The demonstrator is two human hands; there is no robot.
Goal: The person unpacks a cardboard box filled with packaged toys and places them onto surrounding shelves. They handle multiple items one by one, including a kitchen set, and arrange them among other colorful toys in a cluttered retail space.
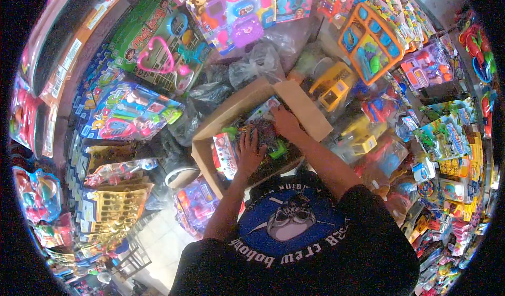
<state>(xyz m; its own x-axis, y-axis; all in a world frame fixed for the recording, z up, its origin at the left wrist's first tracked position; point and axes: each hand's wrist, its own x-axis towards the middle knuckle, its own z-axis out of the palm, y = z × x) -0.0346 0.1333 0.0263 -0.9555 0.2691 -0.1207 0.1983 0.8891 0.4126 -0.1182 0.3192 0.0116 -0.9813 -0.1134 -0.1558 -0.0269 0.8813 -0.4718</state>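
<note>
An open cardboard box stands before me with packaged toys inside. Both my hands reach down into it. My left hand lies spread over a dark packed toy with bright green parts. At the far inner side of the box, my right hand touches a light printed package; whether its fingers grip it is unclear. A white and red printed toy package leans against the box's left inner wall, beside my left hand.
Crumpled clear plastic bags lie beyond the box. Carded toy sets hang at the left, and pink toy packs stand at the back. Yellow toy vehicles and an orange-framed toy set are at the right.
</note>
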